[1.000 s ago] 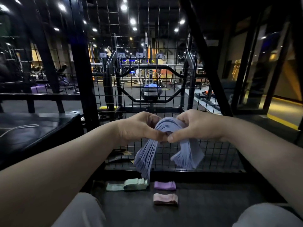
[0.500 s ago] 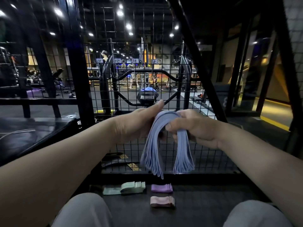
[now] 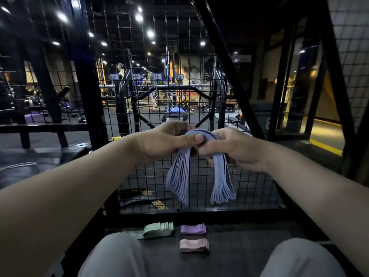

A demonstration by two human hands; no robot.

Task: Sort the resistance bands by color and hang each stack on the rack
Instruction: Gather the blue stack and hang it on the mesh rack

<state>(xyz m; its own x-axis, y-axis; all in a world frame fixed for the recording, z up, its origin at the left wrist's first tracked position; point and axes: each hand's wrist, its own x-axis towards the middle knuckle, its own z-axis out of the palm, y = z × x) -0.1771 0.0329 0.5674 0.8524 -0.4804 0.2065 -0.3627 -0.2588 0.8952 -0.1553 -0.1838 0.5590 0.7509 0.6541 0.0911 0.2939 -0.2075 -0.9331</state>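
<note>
A thick stack of blue resistance bands [image 3: 179,176] is folded over in an arch, both ends hanging down in front of the black wire-mesh rack [image 3: 249,186]. My left hand [image 3: 165,140] pinches the fold from the left, thumb on top. My right hand [image 3: 235,146] grips the right side of the fold. On the dark floor below lie a green stack [image 3: 159,228], a purple stack [image 3: 193,229] and a pink stack [image 3: 194,244], each folded.
Thick black rack posts [image 3: 87,96] and a slanted beam [image 3: 225,66] frame the mesh. My knees in light trousers [image 3: 111,256] flank the floor space holding the stacks. Gym machines and a distant person show beyond the mesh.
My left hand's fingers have curled down onto the fold, the thumb now pressing on top. The hanging ends have spread a little apart. The view has shifted slightly.
</note>
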